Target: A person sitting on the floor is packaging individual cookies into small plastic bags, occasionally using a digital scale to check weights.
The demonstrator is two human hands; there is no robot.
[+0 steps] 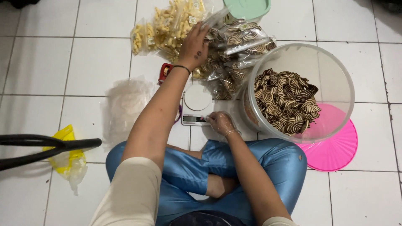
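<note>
Reaching to the bagged cookies (234,42) on the floor, left hand (193,46) grasps one bag while gloved right hand (222,123) rests loosely curled, empty, beside the scale (197,104).

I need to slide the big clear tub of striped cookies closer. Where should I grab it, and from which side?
Take the tub by its open rim on the near right, above the pink lid. The wall is wide, round and smooth, so the rim is probably the only real grip. The right hand is already beside it; the bags crowd its left side.
</note>
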